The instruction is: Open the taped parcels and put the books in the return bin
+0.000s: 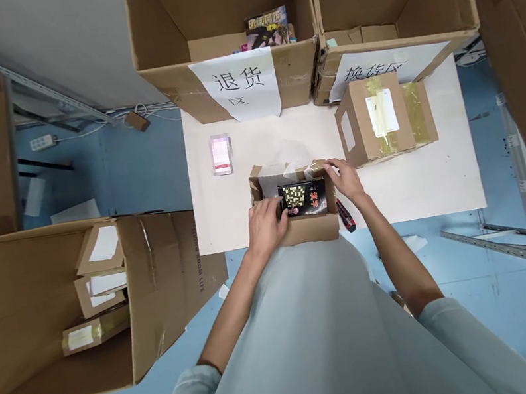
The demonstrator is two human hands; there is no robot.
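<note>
The left hand (266,225), fingers curled, reaches over the near-left edge of the small open carton (316,230) on the white table (217,221) to the black box (316,198) lying inside, though its grip is unclear, while the right hand (345,180) has its fingers on the carton's far-right corner, beside the red-and-black cutter (345,215)

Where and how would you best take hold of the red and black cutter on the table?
I'd pinch the cutter across the middle of its narrow body, coming from above and the right, because it lies flat with the small open box close on its left. I can't tell whether its blade is out.
</note>
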